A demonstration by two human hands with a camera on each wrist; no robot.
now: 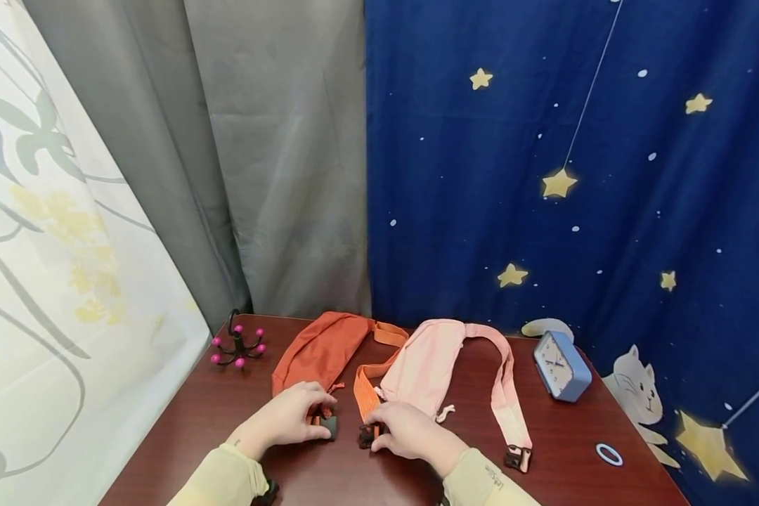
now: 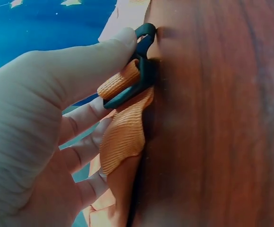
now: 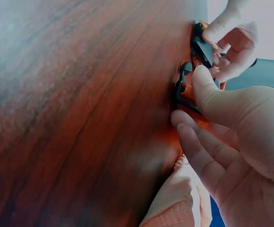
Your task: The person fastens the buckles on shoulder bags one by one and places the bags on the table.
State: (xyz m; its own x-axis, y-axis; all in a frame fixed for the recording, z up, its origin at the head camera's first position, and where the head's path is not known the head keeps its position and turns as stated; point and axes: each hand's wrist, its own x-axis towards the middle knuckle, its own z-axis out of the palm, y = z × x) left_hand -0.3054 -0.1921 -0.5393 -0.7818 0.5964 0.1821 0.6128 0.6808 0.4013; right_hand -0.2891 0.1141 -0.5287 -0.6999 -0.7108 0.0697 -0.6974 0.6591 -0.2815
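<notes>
An orange-red waist bag (image 1: 322, 351) lies on the table with its orange strap (image 1: 367, 400) looping right. My left hand (image 1: 291, 416) pinches a black buckle half (image 2: 144, 78) between thumb and forefinger, beside the bag's near end. Orange webbing (image 2: 122, 135) threads through that piece. Facing it, my right hand (image 1: 411, 432) pinches the other black buckle half (image 3: 180, 90), at the orange strap's near end. In the head view a short gap separates the two halves. A pink waist bag (image 1: 426, 362) lies just beyond my right hand.
The pink bag's strap (image 1: 502, 383) curves right and ends in a black buckle (image 1: 517, 458). A blue clock (image 1: 563, 365) stands at the back right, with a pale blue ring (image 1: 609, 454) nearer. At the back left is a black rack with pink knobs (image 1: 238, 344). Curtains (image 1: 291, 176) hang behind.
</notes>
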